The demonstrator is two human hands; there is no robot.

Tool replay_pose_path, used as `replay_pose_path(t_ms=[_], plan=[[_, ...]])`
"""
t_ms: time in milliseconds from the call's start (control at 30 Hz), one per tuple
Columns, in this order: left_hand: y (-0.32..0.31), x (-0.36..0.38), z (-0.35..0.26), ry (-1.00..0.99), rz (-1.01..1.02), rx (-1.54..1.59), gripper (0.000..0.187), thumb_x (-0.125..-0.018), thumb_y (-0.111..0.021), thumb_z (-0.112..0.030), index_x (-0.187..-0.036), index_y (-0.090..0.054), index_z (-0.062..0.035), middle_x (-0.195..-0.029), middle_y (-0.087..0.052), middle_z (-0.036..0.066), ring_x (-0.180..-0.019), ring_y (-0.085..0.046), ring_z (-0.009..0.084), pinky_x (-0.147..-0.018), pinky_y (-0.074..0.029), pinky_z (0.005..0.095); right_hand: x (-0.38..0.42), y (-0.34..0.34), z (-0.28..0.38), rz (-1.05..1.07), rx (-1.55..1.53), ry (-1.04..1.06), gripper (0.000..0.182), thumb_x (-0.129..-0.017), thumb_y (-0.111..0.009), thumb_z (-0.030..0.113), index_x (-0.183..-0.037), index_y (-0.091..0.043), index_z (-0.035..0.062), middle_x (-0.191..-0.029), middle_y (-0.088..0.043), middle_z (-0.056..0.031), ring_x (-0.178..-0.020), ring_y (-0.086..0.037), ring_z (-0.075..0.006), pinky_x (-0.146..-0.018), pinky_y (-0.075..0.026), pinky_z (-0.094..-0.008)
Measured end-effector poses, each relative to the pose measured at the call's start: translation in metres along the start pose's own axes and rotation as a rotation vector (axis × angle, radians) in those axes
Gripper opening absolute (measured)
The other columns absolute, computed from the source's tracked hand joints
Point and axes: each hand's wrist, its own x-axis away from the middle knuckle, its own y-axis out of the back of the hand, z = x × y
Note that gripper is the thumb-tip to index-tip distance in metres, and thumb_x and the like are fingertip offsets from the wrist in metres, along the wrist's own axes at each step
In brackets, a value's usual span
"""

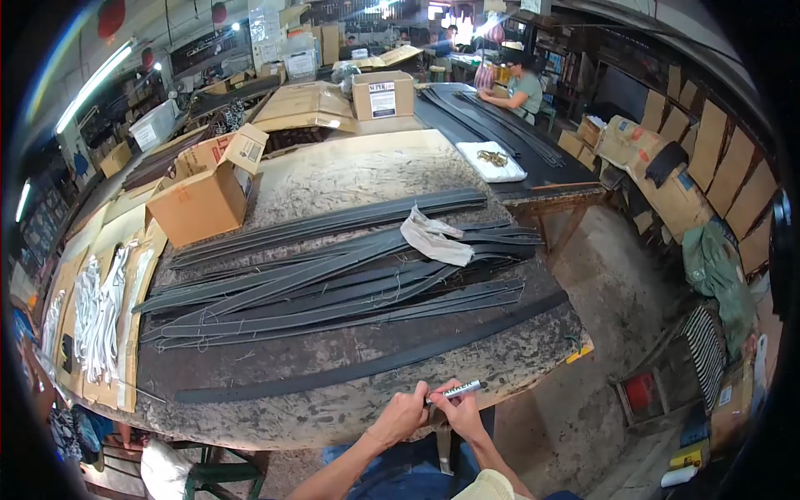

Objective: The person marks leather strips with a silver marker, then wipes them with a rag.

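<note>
A marker pen (463,389) with a pale barrel and dark lettering is held between my two hands, over the table's front edge. My left hand (402,418) is closed around its left end, where the fingers hide the tip. Fingers of my right hand (460,414) wrap its barrel from below, and a dark end sticks out to the right. Just below the hands, a narrow grey strip (444,452) hangs down in front of my lap. One long dark strap (375,364) lies across the worktable (308,421) just beyond my hands.
Bundles of dark straps (333,292) cover the middle of the table, with a white cloth (433,236) on them. An open cardboard box (200,200) and white strips (100,312) are at left. Right of the table are a chair (658,383) and a seated co-worker (525,87) farther back.
</note>
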Motion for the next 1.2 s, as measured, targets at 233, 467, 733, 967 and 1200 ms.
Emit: replay_pose_path(t_ms=[233,467,733,967,1200], plan=[[0.071,-0.036,0.062,0.217,-0.283,-0.324,0.022,-0.085,-0.066,-0.017,-0.098,-0.052,-0.0044,-0.078,-0.062,0.022,-0.076,-0.063,0.0409,-0.067,-0.049,0.0513,-0.032,-0.004,-0.017,-0.147,0.537,0.185,0.021,-0.085,-0.077,0.013,-0.097,-0.067,-0.0019,-0.072,-0.066,-0.004,-0.064,-0.059,-0.0071,-0.057,-0.048,-0.0261],[0.11,-0.033,0.149,0.09,-0.416,-0.618,0.021,-0.087,-0.064,-0.023,-0.095,-0.057,-0.0047,-0.092,-0.059,0.013,-0.094,-0.054,0.0329,-0.08,-0.042,0.0448,-0.031,-0.017,-0.026,-0.252,0.773,0.357,0.015,-0.085,-0.075,0.013,-0.085,-0.068,0.0004,-0.07,-0.065,-0.0088,-0.059,-0.063,-0.0162,-0.056,-0.05,-0.0284],[0.112,-0.031,0.151,0.088,-0.461,-0.522,0.029,-0.085,-0.066,-0.023,-0.108,-0.061,-0.0059,-0.099,-0.061,0.013,-0.099,-0.054,0.0313,-0.085,-0.041,0.0436,-0.031,-0.021,-0.029,-0.266,0.879,0.426,0.015,-0.083,-0.076,0.014,-0.08,-0.068,0.0019,-0.069,-0.064,-0.0095,-0.06,-0.063,-0.0231,-0.055,-0.05,-0.0336],[0.112,-0.029,0.152,0.116,-0.465,-0.478,0.036,-0.081,-0.07,-0.032,-0.105,-0.061,-0.0066,-0.098,-0.062,0.012,-0.098,-0.055,0.0314,-0.085,-0.041,0.0439,-0.026,-0.026,-0.023,-0.27,0.921,0.4,0.017,-0.082,-0.075,0.017,-0.077,-0.066,0.0027,-0.069,-0.063,-0.0112,-0.06,-0.063,-0.0265,-0.056,-0.05,-0.0366],[0.116,-0.023,0.152,0.058,-0.521,-0.424,0.034,-0.082,-0.068,-0.036,-0.098,-0.065,-0.0057,-0.093,-0.065,0.014,-0.094,-0.059,0.0329,-0.082,-0.044,0.0449,-0.027,-0.026,-0.036,-0.27,0.977,0.384,0.02,-0.084,-0.071,0.021,-0.077,-0.067,0.0035,-0.07,-0.064,-0.0139,-0.065,-0.065,-0.0311,-0.06,-0.051,-0.0407]])
